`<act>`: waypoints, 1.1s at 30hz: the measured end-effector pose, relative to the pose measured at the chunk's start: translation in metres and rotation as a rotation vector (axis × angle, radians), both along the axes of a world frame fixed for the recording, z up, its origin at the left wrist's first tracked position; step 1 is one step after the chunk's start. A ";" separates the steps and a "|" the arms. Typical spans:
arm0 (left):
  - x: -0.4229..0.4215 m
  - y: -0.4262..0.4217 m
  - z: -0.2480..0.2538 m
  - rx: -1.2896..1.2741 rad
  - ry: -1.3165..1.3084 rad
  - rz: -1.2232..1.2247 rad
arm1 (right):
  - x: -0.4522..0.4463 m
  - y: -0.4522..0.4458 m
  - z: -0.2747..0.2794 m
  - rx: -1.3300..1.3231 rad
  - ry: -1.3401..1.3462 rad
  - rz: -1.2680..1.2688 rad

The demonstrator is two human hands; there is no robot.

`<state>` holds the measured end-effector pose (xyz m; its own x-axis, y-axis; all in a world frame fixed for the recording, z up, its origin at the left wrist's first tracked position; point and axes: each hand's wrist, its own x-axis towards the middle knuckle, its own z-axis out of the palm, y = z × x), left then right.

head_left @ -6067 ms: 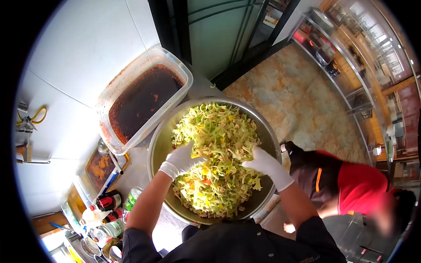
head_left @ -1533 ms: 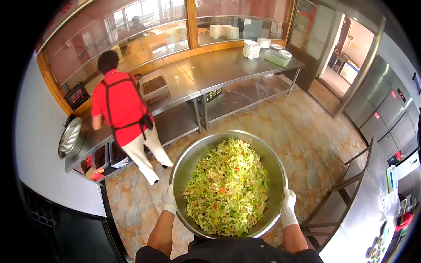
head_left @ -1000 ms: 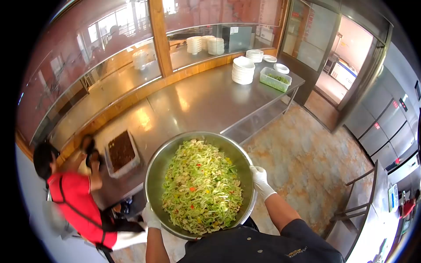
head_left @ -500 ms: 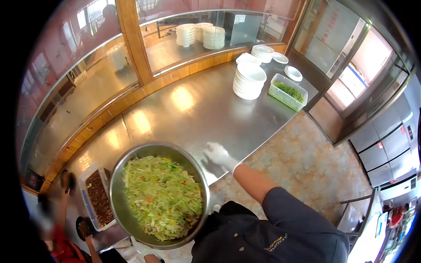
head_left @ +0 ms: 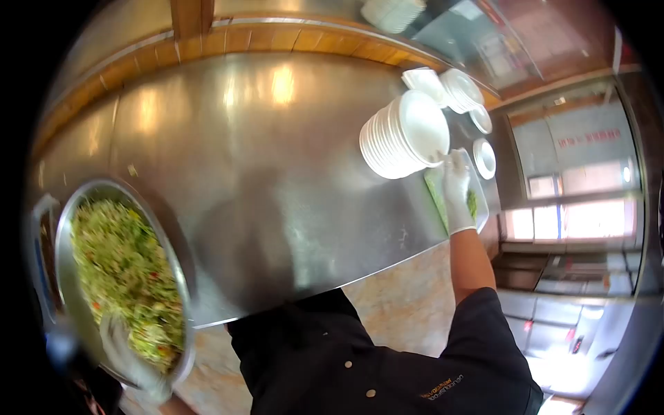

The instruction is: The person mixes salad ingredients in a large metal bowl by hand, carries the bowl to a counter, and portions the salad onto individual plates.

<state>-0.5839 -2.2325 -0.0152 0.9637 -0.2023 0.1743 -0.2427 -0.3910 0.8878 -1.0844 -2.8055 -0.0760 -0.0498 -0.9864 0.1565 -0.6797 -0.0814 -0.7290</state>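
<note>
My right hand (head_left: 456, 190), in a white glove, is at the near right edge of a tall stack of white bowls (head_left: 394, 142). Its fingers are closed at the rim of the top bowl (head_left: 425, 124). Beneath this hand is a clear plastic tub (head_left: 482, 200) of chopped greens (head_left: 472, 203), partly hidden by it. My left hand (head_left: 131, 356), gloved too, reaches over the near rim of a large steel basin (head_left: 169, 242). Its fingers lie stretched out on the shredded vegetable mix (head_left: 124, 256) inside, slightly blurred.
More white dishes (head_left: 460, 90) and small plates (head_left: 484, 158) stand behind the bowl stack, by the glass partition. The steel counter (head_left: 277, 187) runs along a tiled ledge (head_left: 249, 38). At far left, another tub (head_left: 43, 256) sits beside the basin, mostly hidden.
My right hand has moved from the counter's front edge to the bowl stack. My left hand has gone from the basin's outside onto the vegetables. The view has swung right.
</note>
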 end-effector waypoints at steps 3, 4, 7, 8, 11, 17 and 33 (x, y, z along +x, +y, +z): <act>-0.116 -0.177 -0.048 -0.080 0.345 -0.599 | -0.042 -0.083 -0.010 0.057 0.009 0.092; -0.155 -0.239 -0.064 -0.071 0.293 -0.808 | -0.048 -0.098 -0.011 0.132 -0.024 0.122; -0.264 -0.377 -0.100 -0.191 0.484 -1.163 | -0.056 -0.146 -0.017 0.329 -0.124 0.184; -0.291 -0.406 -0.103 -0.273 0.524 -1.131 | -0.053 -0.154 -0.013 0.380 -0.104 0.272; -0.344 -0.470 -0.106 -0.366 0.599 -0.983 | -0.050 -0.175 -0.010 0.419 -0.143 0.331; -0.355 -0.502 -0.110 -0.249 0.552 -0.942 | -0.033 -0.190 0.002 0.442 -0.110 0.343; -0.341 -0.522 -0.123 -0.867 1.538 -0.460 | -0.029 -0.208 0.015 0.463 -0.005 0.337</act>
